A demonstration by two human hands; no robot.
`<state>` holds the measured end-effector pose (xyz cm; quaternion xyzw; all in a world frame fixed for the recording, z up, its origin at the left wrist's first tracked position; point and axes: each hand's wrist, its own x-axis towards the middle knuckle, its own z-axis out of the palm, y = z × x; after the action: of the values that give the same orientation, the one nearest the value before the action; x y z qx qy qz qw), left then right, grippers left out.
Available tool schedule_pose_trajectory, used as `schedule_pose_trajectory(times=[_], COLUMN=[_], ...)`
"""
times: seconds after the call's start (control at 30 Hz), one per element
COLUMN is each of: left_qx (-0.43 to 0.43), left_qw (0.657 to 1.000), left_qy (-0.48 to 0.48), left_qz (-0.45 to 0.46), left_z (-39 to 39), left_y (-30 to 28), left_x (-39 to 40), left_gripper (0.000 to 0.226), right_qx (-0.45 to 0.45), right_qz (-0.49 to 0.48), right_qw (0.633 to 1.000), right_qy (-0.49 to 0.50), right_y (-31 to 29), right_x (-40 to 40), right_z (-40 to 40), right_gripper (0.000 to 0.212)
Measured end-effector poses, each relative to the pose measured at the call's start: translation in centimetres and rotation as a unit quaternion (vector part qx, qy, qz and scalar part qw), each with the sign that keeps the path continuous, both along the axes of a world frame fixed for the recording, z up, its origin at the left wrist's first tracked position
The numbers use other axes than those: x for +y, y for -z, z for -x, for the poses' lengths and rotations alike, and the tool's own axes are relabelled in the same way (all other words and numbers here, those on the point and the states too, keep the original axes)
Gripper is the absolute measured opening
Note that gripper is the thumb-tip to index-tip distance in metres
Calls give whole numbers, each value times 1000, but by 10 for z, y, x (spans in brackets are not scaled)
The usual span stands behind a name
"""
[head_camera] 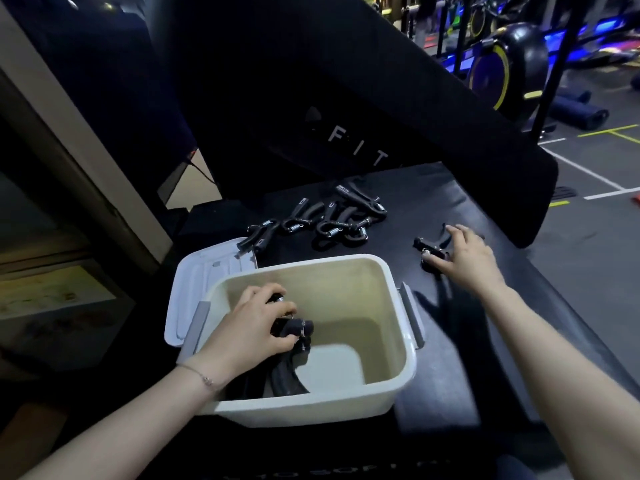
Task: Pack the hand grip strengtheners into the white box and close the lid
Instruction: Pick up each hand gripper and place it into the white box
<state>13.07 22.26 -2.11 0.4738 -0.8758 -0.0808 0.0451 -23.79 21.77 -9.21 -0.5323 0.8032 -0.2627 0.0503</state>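
Observation:
The white box (pixel 394 358) stands open on the black padded bench, its lid (pixel 194 278) lying behind its left side. Inside the box my left hand (pixel 249 327) grips a black hand grip strengthener (pixel 294 329) above others lying at the bottom left (pixel 280 379). To the right of the box my right hand (pixel 467 254) closes its fingers round another black strengthener (pixel 431 249) on the bench. Several more strengtheners (pixel 332 218) lie in a loose pile behind the box, one (pixel 258 235) partly on the lid.
An upright black pad (pixel 346 98) with white letters rises behind the bench. The bench edge (pixel 561 289) runs down the right side, with gym floor and exercise bikes (pixel 502 64) beyond. A wall and dark frame (pixel 69 168) stand to the left.

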Motion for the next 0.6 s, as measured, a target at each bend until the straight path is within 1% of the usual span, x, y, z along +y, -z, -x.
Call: schedule_pose_trajectory(times=[0.07, 0.2, 0.3, 0.43, 0.5, 0.53, 0.6], left_qx=[5, -28, -36, -31, -24, -26, -40], left_qw=[1000, 998, 997, 997, 997, 997, 997], left_qy=[-8, -21, -35, -37, -35, -35, -25], left_qz=[-20, -43, -65, -66, -64, -66, -55], left_z=[-2, -5, -6, -7, -9, -9, -10], left_y=[5, 11, 17, 22, 23, 24, 24], left_x=[-1, -7, -12, -17, -17, -17, -17], left_gripper=[39, 43, 46, 46, 47, 49, 62], right_qx=[-8, 3, 4, 5, 15, 19, 22], right_qz=[-39, -73, -94, -85, -73, -71, -71], right_qw=[999, 997, 995, 996, 997, 997, 997], right_qy=[1, -10, -19, -22, -18, -14, -12], right_y=[9, 22, 30, 40, 42, 41, 40], right_x=[-8, -22, -29, -34, -36, -37, -38], right_z=[4, 8, 9, 10, 12, 13, 13], right_gripper=[77, 78, 78, 69, 69, 71, 78])
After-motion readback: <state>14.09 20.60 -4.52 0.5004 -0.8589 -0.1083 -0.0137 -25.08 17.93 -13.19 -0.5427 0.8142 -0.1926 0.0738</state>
